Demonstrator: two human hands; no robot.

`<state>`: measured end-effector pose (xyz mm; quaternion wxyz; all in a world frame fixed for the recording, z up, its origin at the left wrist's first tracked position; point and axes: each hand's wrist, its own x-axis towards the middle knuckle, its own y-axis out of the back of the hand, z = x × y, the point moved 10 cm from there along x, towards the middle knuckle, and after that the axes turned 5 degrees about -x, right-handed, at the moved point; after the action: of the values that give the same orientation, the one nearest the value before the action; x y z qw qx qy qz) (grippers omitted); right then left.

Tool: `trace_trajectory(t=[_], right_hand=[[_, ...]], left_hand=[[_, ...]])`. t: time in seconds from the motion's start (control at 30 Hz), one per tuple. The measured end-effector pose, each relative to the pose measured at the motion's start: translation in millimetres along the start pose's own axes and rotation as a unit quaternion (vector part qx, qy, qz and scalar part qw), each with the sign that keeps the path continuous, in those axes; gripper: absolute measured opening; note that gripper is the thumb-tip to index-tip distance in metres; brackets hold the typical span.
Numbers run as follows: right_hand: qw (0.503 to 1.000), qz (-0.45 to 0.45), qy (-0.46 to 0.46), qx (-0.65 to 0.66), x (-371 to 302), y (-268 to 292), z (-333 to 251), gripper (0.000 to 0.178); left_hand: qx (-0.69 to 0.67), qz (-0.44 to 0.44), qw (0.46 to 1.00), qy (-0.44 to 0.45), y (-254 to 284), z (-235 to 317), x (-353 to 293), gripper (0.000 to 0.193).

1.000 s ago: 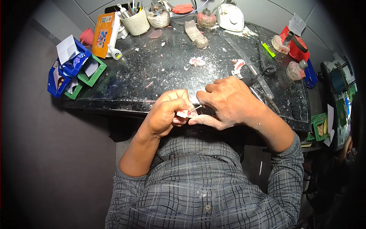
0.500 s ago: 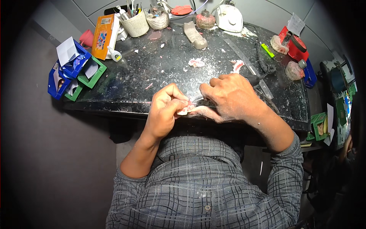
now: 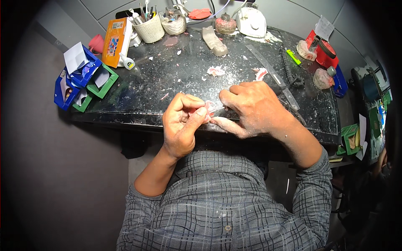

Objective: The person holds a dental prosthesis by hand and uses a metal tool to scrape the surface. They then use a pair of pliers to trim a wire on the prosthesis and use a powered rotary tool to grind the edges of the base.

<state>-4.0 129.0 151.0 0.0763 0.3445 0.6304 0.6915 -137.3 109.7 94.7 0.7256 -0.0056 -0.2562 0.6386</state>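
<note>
My left hand (image 3: 179,127) pinches a small pink denture (image 3: 207,110) between thumb and fingertips, just above the table's front edge. Part of the denture is hidden behind the fingers. Curled around a handpiece with a thin metal tip (image 3: 218,109), my right hand (image 3: 256,108) points that tip leftward at the denture. Whether the tip touches it, I cannot tell. Most of the handpiece body is covered by the right hand, whose thumb reaches under toward the denture.
Pink-and-white scraps (image 3: 216,71) and dust lie on the black table (image 3: 138,94). A metal ruler (image 3: 268,71) and coiled cord (image 3: 289,71) are beyond my right hand. Blue and green bins (image 3: 102,81) stand left, a brush cup (image 3: 149,30) behind. Plaster models (image 3: 306,50) sit far right.
My left hand has turned the denture, so its pink surface shows more and the pale edge seen below before is out of sight. The right hand stays nearly in place.
</note>
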Motion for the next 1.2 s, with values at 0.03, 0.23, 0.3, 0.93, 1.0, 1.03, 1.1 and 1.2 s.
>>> trace_trajectory(t=[0.03, 0.23, 0.3, 0.93, 1.0, 1.03, 1.1, 1.2], right_hand=[[1.000, -0.010, -0.015, -0.008, 0, -2, 3, 0.055], [0.998, 0.003, -0.055, -0.003, 0, 6, 22, 0.052], [0.998, 0.017, -0.047, 0.034, 1, 11, 21, 0.049], [0.961, 0.015, -0.051, 0.271, 3, 3, 24, 0.020], [0.955, 0.001, -0.066, 0.291, 4, 3, 26, 0.019], [0.951, -0.005, -0.073, 0.300, 4, 2, 28, 0.018], [0.951, 0.005, -0.064, 0.302, 5, 4, 27, 0.016], [0.953, 0.016, -0.060, 0.298, 5, 7, 28, 0.015]], left_hand=[[0.001, -0.003, 1.000, -0.014, -2, 1, 0, 0.007], [0.001, -0.008, 1.000, -0.021, 2, -3, 3, 0.016], [-0.012, 0.000, 1.000, -0.018, 3, -3, 5, 0.021], [0.023, -0.017, 1.000, 0.006, 7, -4, 6, 0.034], [0.015, -0.022, 0.999, 0.022, 8, -5, 7, 0.033], [0.013, -0.023, 0.999, 0.027, 7, -5, 7, 0.033], [0.004, -0.024, 0.999, 0.035, 7, -6, 7, 0.032], [-0.017, -0.034, 0.998, 0.059, 6, -10, 7, 0.034]])
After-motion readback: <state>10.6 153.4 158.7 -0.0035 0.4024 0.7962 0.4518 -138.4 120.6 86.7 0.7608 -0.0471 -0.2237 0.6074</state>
